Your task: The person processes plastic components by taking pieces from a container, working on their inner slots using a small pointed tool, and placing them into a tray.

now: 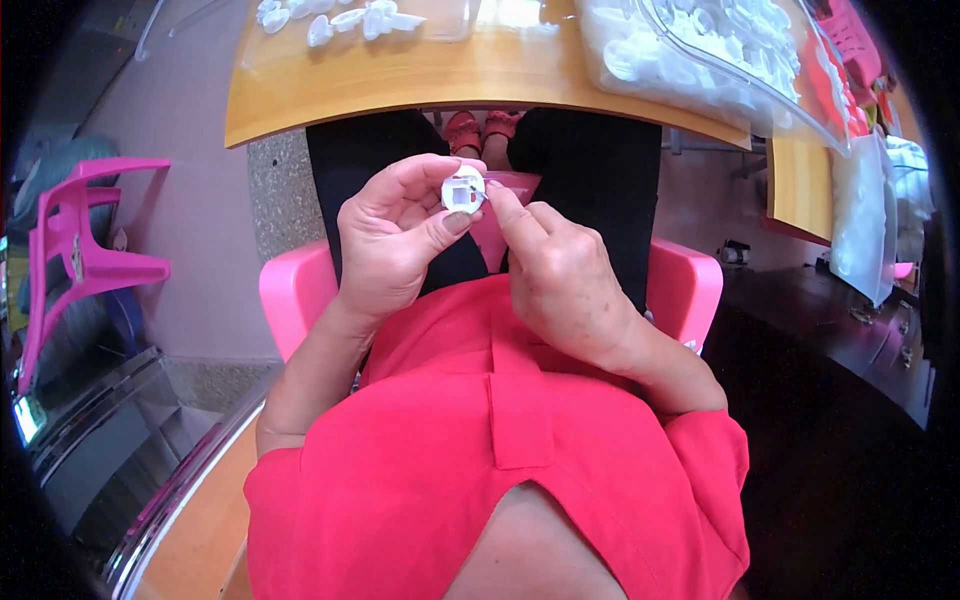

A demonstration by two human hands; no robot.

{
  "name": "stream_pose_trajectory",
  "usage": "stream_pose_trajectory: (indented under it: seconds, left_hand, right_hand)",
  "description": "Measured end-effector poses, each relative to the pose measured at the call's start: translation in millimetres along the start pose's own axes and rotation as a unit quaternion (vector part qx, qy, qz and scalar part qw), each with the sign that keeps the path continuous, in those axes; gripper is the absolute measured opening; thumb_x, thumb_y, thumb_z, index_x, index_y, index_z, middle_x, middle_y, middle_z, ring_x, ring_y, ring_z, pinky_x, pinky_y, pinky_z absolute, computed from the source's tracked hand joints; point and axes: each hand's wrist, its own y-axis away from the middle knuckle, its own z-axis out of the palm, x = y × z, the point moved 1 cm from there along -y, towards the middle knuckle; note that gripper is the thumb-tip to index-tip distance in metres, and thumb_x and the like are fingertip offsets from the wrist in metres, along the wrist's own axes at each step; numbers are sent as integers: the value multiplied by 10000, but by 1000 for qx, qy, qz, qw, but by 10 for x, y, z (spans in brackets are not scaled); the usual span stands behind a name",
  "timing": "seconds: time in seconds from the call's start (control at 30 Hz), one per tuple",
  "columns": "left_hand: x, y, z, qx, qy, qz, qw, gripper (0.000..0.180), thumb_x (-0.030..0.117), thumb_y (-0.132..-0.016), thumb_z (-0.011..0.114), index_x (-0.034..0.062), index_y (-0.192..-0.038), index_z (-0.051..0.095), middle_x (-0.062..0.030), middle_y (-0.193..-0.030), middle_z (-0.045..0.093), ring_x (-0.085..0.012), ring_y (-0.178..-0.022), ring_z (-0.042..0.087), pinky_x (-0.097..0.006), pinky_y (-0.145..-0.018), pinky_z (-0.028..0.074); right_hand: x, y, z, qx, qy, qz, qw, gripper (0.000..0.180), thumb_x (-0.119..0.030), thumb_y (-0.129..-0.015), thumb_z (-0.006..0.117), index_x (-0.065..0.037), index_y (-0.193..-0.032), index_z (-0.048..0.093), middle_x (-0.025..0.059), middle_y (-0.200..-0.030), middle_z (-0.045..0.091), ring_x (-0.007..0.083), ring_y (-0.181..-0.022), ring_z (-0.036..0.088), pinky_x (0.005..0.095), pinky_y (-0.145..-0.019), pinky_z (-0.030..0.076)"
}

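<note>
Over my lap, my left hand (388,235) pinches a small round white plastic part (462,195) between thumb and fingertips. The part has a squarish recess in its middle and a small reddish spot at one side. My right hand (568,268) is closed, its index finger stretched toward the part's right edge. From that fingertip a thin, grey, pointed thing (482,191) reaches onto the part; most of it is hidden in the hand.
Ahead stands a wooden table (400,85). Loose white plastic pieces (340,20) lie at its far left, and a clear bin (700,70) heaped with more is at the right. Pink chair arms (300,295) flank me. A pink plastic stool (95,235) is at the left.
</note>
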Motion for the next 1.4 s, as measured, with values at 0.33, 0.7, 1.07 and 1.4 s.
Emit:
stream_pose_trajectory:
  seconds: [0.33, 0.7, 1.07, 1.4]
  left_hand:
    - [-12, 18, -23, 11, 60, -6, 998, 376, -77, -828, 680, -38, -1185, 568, -167, -1132, 650, -195, -1035, 636, -318, -934, 519]
    - [-56, 46, -9, 17, -41, 15, 999, 342, -92, -832, 669, -62, -1165, 596, -129, -1096, 654, -170, -1011, 629, -298, -900, 530]
    - [-140, 44, -25, -2, -127, 6, 992, 328, -95, -844, 647, -50, -1165, 598, -121, -1117, 643, -173, -1015, 628, -299, -894, 525]
    - [31, -69, -145, -64, 55, -32, 996, 320, -2, -897, 623, -35, -1202, 530, -158, -1099, 650, -177, -942, 630, -287, -809, 535]
  right_hand:
    - [-4, -18, 58, 27, 62, -60, 996, 508, -28, -741, 570, 121, -1224, 517, 125, -737, 541, 250, -641, 600, 346, -548, 519]
    - [-124, -101, -56, -32, 301, -104, 947, 347, -110, -806, 567, 77, -1097, 600, 64, -675, 542, 157, -570, 586, 278, -420, 475]
    - [-154, -150, 40, -75, 403, -110, 905, 268, -127, -813, 569, 75, -981, 622, 74, -665, 563, 163, -556, 589, 287, -414, 468]
    - [19, -142, -267, 83, 223, -152, 959, 448, -58, -688, 618, -25, -1134, 659, 48, -752, 495, 182, -627, 474, 314, -508, 407]
